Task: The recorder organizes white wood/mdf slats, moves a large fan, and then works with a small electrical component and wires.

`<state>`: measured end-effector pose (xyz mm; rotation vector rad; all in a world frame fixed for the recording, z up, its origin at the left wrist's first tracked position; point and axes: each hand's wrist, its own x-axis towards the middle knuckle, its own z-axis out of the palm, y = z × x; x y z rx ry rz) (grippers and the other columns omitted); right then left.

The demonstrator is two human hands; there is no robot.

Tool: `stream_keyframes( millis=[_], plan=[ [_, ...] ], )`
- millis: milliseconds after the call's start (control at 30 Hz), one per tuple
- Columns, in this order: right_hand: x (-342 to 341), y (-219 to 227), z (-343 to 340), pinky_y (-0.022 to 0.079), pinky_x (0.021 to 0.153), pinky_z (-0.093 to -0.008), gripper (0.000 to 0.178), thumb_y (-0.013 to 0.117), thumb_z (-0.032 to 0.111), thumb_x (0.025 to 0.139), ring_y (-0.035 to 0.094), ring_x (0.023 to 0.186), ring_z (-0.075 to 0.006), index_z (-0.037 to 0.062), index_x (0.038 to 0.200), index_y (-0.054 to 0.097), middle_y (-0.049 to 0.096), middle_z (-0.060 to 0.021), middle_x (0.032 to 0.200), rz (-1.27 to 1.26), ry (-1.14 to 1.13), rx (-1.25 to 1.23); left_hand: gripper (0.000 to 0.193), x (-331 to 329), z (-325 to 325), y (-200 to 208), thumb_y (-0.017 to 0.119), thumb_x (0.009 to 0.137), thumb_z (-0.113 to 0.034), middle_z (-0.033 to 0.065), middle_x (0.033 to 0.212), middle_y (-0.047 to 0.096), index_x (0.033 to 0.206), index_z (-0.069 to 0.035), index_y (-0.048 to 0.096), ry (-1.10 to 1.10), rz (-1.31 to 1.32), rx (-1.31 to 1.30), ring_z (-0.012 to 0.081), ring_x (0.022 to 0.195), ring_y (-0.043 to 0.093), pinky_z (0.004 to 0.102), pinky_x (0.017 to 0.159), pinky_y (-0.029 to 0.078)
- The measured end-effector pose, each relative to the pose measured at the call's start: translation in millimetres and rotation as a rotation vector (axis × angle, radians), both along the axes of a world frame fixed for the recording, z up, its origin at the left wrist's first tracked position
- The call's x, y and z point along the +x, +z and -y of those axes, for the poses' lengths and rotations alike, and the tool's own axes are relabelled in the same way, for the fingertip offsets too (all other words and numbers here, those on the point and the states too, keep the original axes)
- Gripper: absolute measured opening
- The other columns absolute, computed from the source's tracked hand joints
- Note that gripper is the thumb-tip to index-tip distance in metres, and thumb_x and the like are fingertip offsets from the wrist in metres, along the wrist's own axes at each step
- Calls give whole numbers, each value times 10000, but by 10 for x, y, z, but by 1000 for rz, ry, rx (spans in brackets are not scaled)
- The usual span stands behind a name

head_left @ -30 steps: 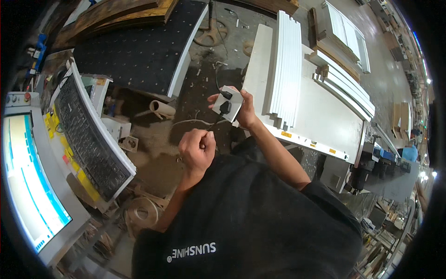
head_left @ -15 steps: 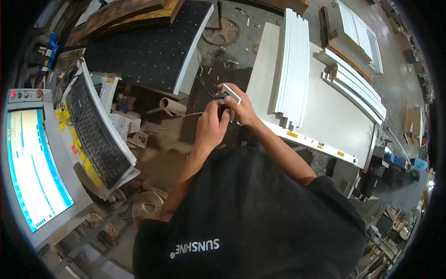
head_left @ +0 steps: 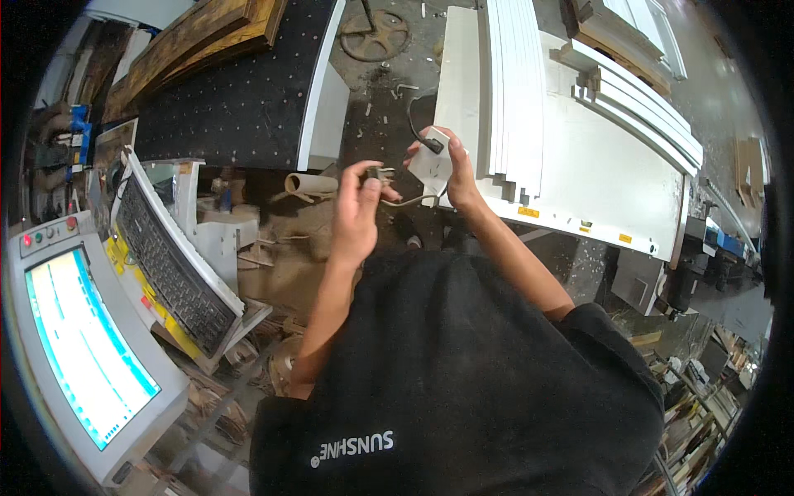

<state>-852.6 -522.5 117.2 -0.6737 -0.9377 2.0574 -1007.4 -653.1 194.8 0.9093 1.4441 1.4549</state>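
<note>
My right hand (head_left: pixel 461 178) grips a white power socket block (head_left: pixel 428 172) by its side, with its slotted face turned up. A black plug (head_left: pixel 433 146) sits in the block's upper end, and a dark cord arcs up from it. To the left, my left hand (head_left: pixel 356 217) pinches a dark plug (head_left: pixel 382 173) with its metal prongs pointing toward the block. A thin cord (head_left: pixel 407 202) loops below, between the left hand's plug and the lower edge of the block. The two hands are a short way apart, and the left plug does not touch the block.
A pale table (head_left: pixel 612 182) with long white strips (head_left: pixel 517 99) stands to the right. At the left are a lit screen (head_left: pixel 91 347), a black keyboard (head_left: pixel 174 264) and a black-topped bench (head_left: pixel 223 103). A cardboard tube (head_left: pixel 308 184) and a handwheel (head_left: pixel 376 37) lie beyond.
My hands were close together at the block. The left hand has drawn away to the left with a plug, and the block has turned so its slotted face shows.
</note>
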Motion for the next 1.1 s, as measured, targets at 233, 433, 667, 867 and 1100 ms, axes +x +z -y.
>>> stream_keyframes(
  millis=[233, 433, 667, 867, 1100],
  plan=[
    [-17, 334, 117, 632, 832, -387, 892, 465, 855, 911, 717, 1024, -254, 85, 1359, 511, 679, -158, 1167, -134, 34, -36, 428, 221, -145, 183, 577, 1088, -351, 78, 915, 678, 1293, 22, 526, -143, -236, -32, 144, 811, 674, 304, 740, 543],
    [-70, 410, 136, 615, 900, -374, 1047, 449, 941, 827, 701, 1075, -230, 60, 1388, 529, 673, -152, 1199, -239, 91, 37, 470, 231, -178, 277, 587, 1074, -400, 93, 823, 670, 1256, 30, 531, -202, -579, -64, 140, 694, 649, 308, 627, 516],
    [-83, 517, 122, 563, 938, -367, 1196, 421, 1013, 755, 669, 1091, -201, 11, 1398, 528, 657, -99, 1164, -50, -42, 191, 413, 270, -215, 550, 603, 1062, -385, 171, 817, 685, 1262, -28, 558, -195, -960, -59, 347, 707, 703, 435, 633, 530],
    [-102, 595, 164, 511, 875, -342, 1096, 384, 962, 843, 649, 995, -198, -26, 1240, 646, 696, -117, 1027, 117, -133, 454, 363, 356, -206, 618, 620, 1045, -293, 240, 960, 699, 1287, -33, 546, -245, -1074, -121, 469, 871, 692, 524, 741, 530],
    [-12, 594, 94, 529, 856, -350, 1088, 432, 937, 851, 660, 976, -192, -52, 1257, 636, 709, -121, 1020, 206, -94, 520, 347, 357, -148, 489, 633, 1044, -280, 268, 1062, 683, 1276, -36, 549, -209, -950, -178, 470, 945, 691, 507, 770, 535]
  ],
)
